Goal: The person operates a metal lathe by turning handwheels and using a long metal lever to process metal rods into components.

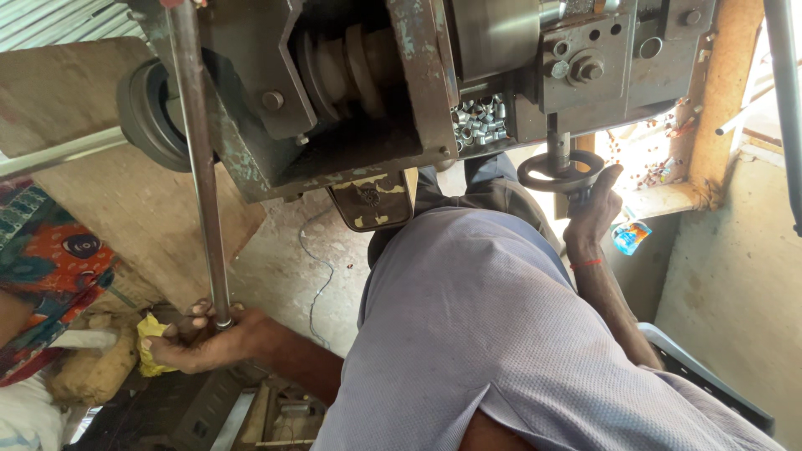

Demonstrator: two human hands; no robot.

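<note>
The left hand point(196, 338) closes around the lower end of the long steel rod point(200, 167); the right hand point(595, 209) grips the black handwheel point(560, 171) at the machine's point(351, 100) underside (feeding, seemingly), which calls for steady rod alignment.

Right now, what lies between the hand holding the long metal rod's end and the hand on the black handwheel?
In the head view, the person's own torso in a grey-blue shirt lies between the left hand on the rod and the right hand at the handwheel.

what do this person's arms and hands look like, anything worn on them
Both forearms are bare, with no gloves or visible rings. The right hand has a thin red thread band around the wrist. The left hand shows nothing worn. A pale lilac-grey shirt covers the body.
</note>
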